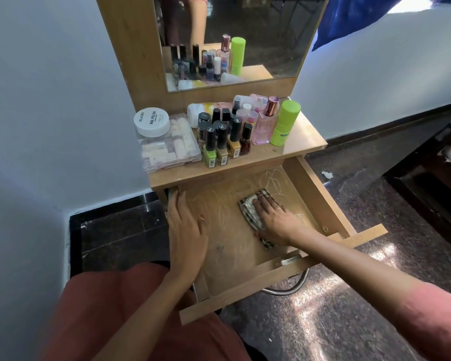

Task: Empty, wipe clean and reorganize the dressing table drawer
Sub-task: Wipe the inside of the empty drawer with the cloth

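The wooden drawer of the dressing table is pulled out and holds only a folded patterned cloth. My right hand lies flat on the cloth with straight fingers, pressing it onto the drawer bottom, which shows pale scratch marks. My left hand rests with relaxed fingers on the drawer's left side wall. On the table top stand several nail polish bottles, a pink perfume bottle, a green tube, a white nail polish remover jar and a clear plastic case.
A mirror rises behind the table top. White walls stand left and right. A dark speckled floor surrounds the table, with a metal stool leg under the drawer and dark furniture at the right.
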